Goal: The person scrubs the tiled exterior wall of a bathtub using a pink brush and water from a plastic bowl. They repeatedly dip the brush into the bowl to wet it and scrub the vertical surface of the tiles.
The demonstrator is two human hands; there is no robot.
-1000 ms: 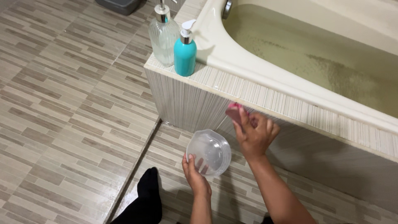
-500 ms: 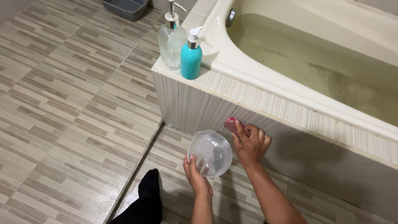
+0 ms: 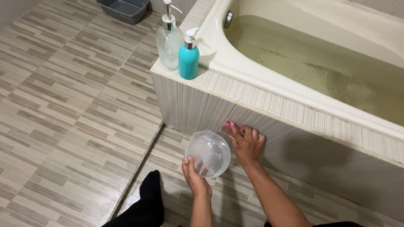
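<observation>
Her left hand [image 3: 194,176] grips the clear round plastic bowl [image 3: 208,153] by its rim above the floor; the right hand [image 3: 247,144] presses a pink sponge [image 3: 230,127] against the ribbed tiled tub wall [image 3: 198,109].

The right hand [image 3: 246,143], pressing a pink sponge [image 3: 230,127] against the tiled side panel of the bathtub [image 3: 294,138], has slid lower and a little leftward down the panel. Its fingers, raised and curled a second ago, now lie flatter against the tiles.
</observation>
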